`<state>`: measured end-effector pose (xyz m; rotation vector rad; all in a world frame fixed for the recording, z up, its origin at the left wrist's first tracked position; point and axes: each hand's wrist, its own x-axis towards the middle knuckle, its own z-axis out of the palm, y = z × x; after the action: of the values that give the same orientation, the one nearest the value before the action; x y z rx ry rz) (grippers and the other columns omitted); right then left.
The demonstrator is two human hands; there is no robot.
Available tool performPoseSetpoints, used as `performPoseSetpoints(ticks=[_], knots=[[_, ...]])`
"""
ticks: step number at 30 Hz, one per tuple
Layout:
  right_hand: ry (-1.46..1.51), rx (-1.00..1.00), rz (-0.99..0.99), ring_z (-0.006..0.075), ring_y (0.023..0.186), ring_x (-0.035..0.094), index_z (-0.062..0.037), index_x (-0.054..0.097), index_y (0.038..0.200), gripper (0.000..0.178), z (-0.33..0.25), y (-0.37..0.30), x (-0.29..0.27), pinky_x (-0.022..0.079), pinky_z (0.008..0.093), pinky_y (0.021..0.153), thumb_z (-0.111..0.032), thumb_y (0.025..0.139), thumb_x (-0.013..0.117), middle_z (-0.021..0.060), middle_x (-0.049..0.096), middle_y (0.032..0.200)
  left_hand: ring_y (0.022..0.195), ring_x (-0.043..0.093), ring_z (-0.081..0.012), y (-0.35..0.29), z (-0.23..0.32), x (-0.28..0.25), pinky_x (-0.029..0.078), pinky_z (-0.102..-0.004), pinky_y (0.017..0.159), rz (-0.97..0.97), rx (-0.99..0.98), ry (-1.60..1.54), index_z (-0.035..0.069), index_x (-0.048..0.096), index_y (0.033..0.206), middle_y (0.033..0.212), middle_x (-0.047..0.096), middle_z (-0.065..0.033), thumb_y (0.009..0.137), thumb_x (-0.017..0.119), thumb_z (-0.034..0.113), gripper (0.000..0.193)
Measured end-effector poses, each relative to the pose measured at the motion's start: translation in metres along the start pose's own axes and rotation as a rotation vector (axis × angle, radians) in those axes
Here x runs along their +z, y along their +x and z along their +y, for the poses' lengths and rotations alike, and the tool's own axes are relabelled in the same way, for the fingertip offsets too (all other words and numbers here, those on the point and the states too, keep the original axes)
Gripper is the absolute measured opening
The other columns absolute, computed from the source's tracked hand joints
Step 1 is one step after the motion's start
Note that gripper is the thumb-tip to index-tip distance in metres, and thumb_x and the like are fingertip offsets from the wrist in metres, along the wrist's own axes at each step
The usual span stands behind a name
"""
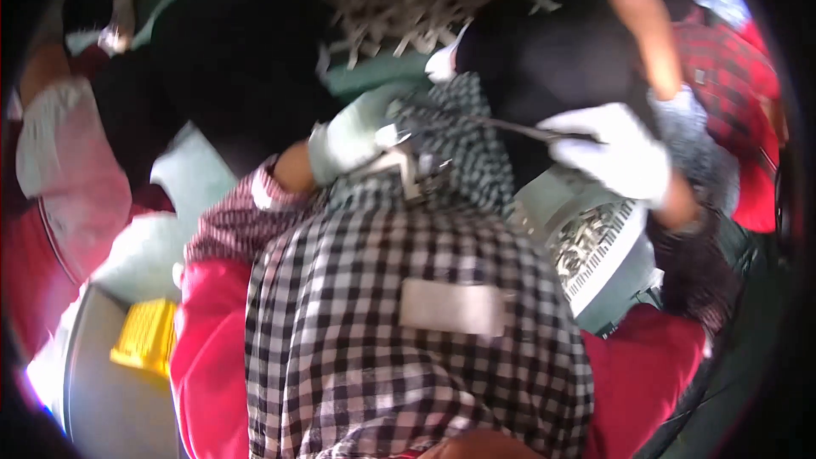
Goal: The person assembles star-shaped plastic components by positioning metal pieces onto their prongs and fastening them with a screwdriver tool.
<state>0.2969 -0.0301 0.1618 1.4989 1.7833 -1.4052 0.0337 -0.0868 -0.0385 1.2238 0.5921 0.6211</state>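
Observation:
My left hand (357,132), in a white glove, is closed around a shiny metal piece (404,161) above my lap. Its exact form is blurred, but a pale angled edge shows below the fingers. My right hand (616,153), also gloved in white, grips a long, thin, dark rod-like tool (527,129). The tool's far end points left toward the metal piece; whether they touch I cannot tell. Under both hands lies the black-and-white checked apron (408,246) that I wear.
Below my right hand stands a pale plastic basket (625,242) holding small metal parts (586,242). A pile of metal strips (399,0) lies at the far side. A yellow basket (144,336) sits at the left. People sit close by on both sides.

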Motion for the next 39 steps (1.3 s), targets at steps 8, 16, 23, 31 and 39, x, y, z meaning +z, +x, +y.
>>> performPoseSetpoints(ticks=[8, 16, 23, 31, 39], knots=[[-0.729, -0.294, 0.547, 0.023, 0.087, 0.062, -0.0024, 0.058, 0.11, 0.035, -0.051, -0.036, -0.025, 0.049, 0.0349, 0.074, -0.027, 0.085, 0.054, 0.0102, 0.063, 0.097, 0.088, 0.056, -0.0186, -0.005, 0.029, 0.004, 0.049, -0.0309, 0.081, 0.362, -0.183, -0.505, -0.003, 0.036, 0.125, 0.109, 0.051, -0.0126, 0.082, 0.063, 0.017, 0.054], [-1.064, -0.305, 0.643, 0.0211, 0.08, 0.061, 0.0028, 0.057, 0.108, 0.038, -0.091, -0.07, -0.046, 0.048, 0.0301, 0.068, -0.025, 0.082, 0.054, 0.0076, 0.063, 0.094, 0.08, 0.055, -0.018, 0.026, 0.026, 0.017, 0.05, -0.0303, 0.077, 0.328, -0.042, -0.498, -0.001, 0.043, 0.118, 0.087, 0.055, -0.0059, 0.084, 0.056, 0.01, 0.037], [-1.068, -0.342, 0.808, 0.0212, 0.079, 0.061, 0.0013, 0.057, 0.109, 0.036, -0.095, -0.085, -0.056, 0.048, 0.0302, 0.068, -0.023, 0.082, 0.055, 0.0075, 0.063, 0.093, 0.082, 0.056, -0.0184, 0.049, 0.055, 0.031, 0.05, -0.0303, 0.077, 0.364, 0.142, -0.367, -0.001, 0.043, 0.119, 0.088, 0.056, -0.0067, 0.085, 0.056, 0.011, 0.038], [-1.036, -0.391, 0.929, 0.0214, 0.079, 0.061, -0.0004, 0.057, 0.11, 0.034, -0.093, -0.087, -0.065, 0.049, 0.0303, 0.067, -0.02, 0.082, 0.056, 0.0075, 0.063, 0.092, 0.084, 0.057, -0.0188, 0.073, 0.08, 0.035, 0.051, -0.0303, 0.077, 0.421, 0.293, -0.25, 0.0, 0.043, 0.12, 0.089, 0.058, -0.0077, 0.085, 0.056, 0.011, 0.038], [-0.915, -0.491, 1.028, 0.0216, 0.078, 0.061, -0.0021, 0.058, 0.111, 0.033, -0.087, -0.063, -0.07, 0.049, 0.0304, 0.067, -0.017, 0.082, 0.057, 0.0075, 0.063, 0.091, 0.086, 0.058, -0.0193, 0.087, 0.098, 0.012, 0.051, -0.0302, 0.077, 0.512, 0.367, -0.082, 0.0, 0.043, 0.121, 0.091, 0.059, -0.0086, 0.086, 0.056, 0.011, 0.039]])
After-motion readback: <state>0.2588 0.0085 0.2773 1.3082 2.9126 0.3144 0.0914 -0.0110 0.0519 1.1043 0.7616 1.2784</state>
